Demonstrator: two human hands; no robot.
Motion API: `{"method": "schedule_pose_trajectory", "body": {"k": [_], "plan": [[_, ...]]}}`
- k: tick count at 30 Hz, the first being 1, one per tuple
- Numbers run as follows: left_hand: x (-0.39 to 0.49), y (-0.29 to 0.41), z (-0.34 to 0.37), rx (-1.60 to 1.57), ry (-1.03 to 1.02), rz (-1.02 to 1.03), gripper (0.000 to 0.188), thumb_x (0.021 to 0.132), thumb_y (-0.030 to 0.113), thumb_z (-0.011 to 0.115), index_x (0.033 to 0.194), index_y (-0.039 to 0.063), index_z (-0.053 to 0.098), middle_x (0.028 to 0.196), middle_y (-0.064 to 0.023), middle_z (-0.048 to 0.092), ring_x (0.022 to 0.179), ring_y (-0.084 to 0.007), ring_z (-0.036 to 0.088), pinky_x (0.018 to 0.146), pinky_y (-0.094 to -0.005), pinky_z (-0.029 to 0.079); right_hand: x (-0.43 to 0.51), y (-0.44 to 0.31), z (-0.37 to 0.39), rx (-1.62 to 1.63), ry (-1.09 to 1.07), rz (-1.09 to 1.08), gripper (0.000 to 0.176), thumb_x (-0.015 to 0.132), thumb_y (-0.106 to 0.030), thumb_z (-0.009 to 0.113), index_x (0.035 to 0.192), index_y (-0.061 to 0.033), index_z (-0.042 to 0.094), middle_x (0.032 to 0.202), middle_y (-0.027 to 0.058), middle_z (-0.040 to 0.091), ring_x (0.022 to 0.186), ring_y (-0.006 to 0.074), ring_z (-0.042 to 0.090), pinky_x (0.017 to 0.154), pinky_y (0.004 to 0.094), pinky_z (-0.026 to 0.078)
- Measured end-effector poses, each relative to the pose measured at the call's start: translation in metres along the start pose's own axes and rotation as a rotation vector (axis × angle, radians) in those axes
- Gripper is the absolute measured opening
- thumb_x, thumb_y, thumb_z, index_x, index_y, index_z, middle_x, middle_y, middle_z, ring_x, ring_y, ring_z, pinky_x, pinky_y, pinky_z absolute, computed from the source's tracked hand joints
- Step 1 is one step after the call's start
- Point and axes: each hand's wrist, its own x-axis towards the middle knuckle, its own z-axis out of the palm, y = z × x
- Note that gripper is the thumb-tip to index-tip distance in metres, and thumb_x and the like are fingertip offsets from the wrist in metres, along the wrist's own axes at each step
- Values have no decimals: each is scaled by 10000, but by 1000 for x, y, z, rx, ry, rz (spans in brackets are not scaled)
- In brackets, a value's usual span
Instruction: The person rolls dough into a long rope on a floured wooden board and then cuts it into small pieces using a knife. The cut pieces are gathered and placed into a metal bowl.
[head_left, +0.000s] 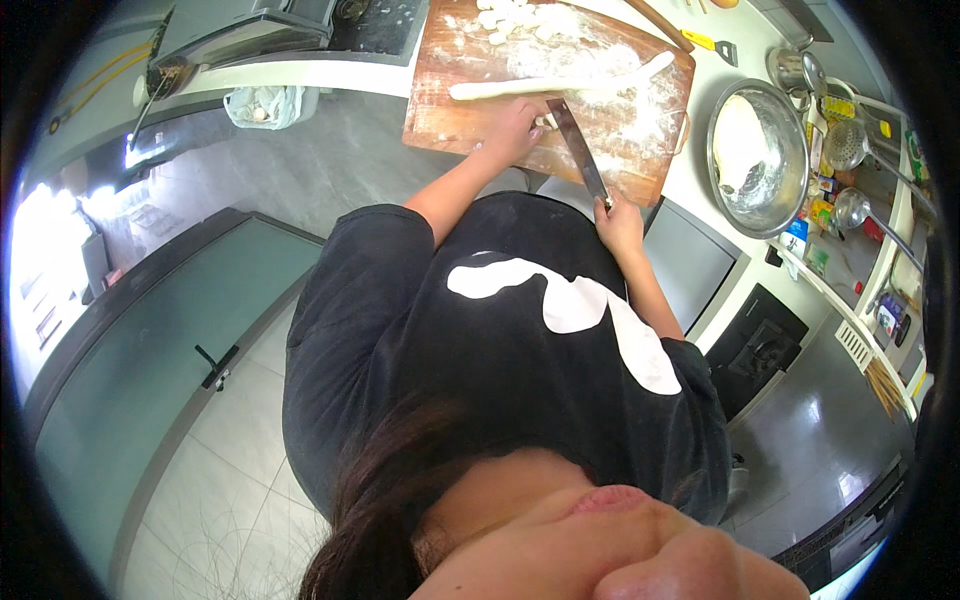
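My right hand (619, 222) grips the handle of a kitchen knife (577, 146), whose long blade points away from me over the wooden cutting board (480, 124). My left hand (514, 129) rests on the board beside the blade's tip, its fingers curled on a small white piece of dough (550, 121); they partly hide the piece. Just beyond both hands lies a long rope of dough (525, 88), stretched across the floured board. Several small cut dough pieces (517, 16) are heaped at the board's far side.
Right of the board stands a steel bowl (796, 161) holding a large lump of dough (739, 139). A wooden rolling pin (660, 24) and a yellow-handled peeler (709, 43) lie at the far right. A lined bin (266, 107) hangs below the counter at left.
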Motion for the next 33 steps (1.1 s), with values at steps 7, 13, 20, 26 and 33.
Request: {"method": "schedule_pose_trajectory", "body": {"k": [7,13,20,26,33], "plan": [[-8,0,7,-166,-4,-227,283,721,80,699,969,35,572,845,-117,575,663,-235,564,616,-339,473,5,7,9,-57,-1,-52,265,812,-233,575,1013,-63,601,789,227,630,764,403,613,695,488,484],[-11,-4,14,-167,39,-264,280,713,67,685,964,20,571,817,-123,579,673,-224,566,615,-326,474,7,8,12,-153,-43,-86,254,813,-218,542,1025,-81,571,825,213,636,768,386,619,689,497,492],[-15,1,16,-253,91,-360,272,713,44,662,967,18,567,810,-118,587,680,-214,573,620,-307,473,-1,5,8,-139,-39,-86,246,808,-207,531,1018,-82,566,771,206,637,732,389,620,671,502,493],[-17,4,15,-185,102,-367,243,709,81,673,933,43,586,754,-103,582,649,-202,568,598,-310,468,1,2,8,-212,-69,-89,266,801,-191,531,1045,-87,557,756,212,635,728,382,627,666,502,496],[-22,11,2,-229,20,-334,208,678,92,685,867,61,603,700,-90,557,638,-208,552,581,-324,448,21,-1,22,-240,-74,-114,280,781,-175,554,1052,-104,559,803,220,639,734,391,626,678,511,493]]}}
